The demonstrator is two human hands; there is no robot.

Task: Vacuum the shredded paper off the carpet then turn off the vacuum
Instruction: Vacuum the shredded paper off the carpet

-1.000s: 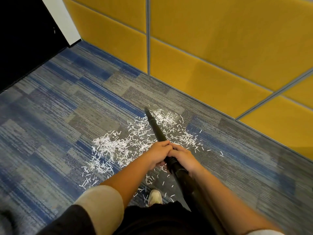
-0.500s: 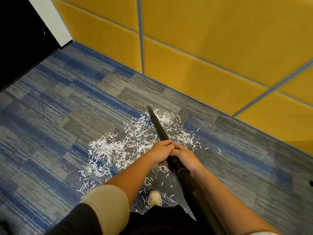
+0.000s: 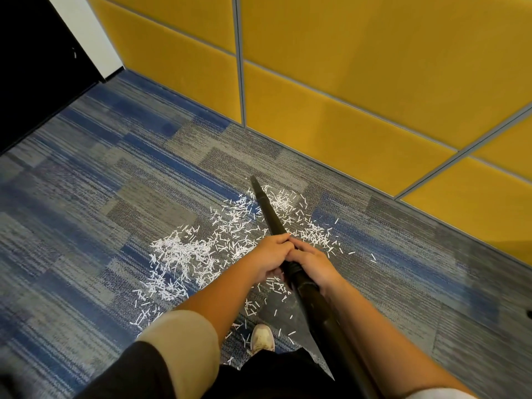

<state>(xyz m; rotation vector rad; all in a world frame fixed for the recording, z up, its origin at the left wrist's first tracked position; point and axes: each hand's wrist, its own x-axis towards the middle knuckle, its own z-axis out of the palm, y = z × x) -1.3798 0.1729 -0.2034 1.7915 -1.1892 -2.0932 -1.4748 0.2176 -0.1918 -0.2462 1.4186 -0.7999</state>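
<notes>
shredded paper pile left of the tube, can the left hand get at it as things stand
Probably not yet: the left hand grips the vacuum tube, touching the right hand. Nothing covers the shredded paper, so the way looks free once it lets go.

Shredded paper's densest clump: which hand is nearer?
Left. The left hand grips the vacuum tube on the side facing the clump; the right hand grips beyond the tube.

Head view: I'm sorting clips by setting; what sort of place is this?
Likely an office or meeting room: blue-grey carpet tiles, yellow padded wall panels, and shredded paper on the floor.
</notes>
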